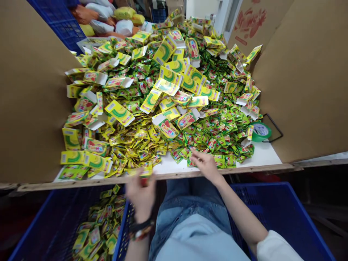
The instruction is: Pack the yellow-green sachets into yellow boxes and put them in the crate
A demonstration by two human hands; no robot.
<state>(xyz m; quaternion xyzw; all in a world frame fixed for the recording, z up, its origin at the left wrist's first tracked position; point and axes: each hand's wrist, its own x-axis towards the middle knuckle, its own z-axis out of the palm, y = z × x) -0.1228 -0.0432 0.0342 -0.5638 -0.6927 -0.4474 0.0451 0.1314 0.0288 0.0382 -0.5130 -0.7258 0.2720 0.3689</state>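
My left hand [141, 195], smeared by motion, is closed around a small yellow box [147, 169] at the front edge of the table. My right hand [205, 165] is over the front edge, its fingers bent together by the green sachets [178, 154]; whether anything is between the fingertips is hidden. Yellow-and-green sachets [136, 134] lie in a heap nearer my left hand. Above them, many open printed cartons [166, 127] with white flaps are piled on the sachets.
Cardboard walls [32, 90] flank the pile on both sides. A roll of green tape [261, 131] lies at the right beside a black wire frame [276, 125]. Below the table, a blue crate [35, 232] at left holds filled boxes; another blue crate [285, 217] is at right.
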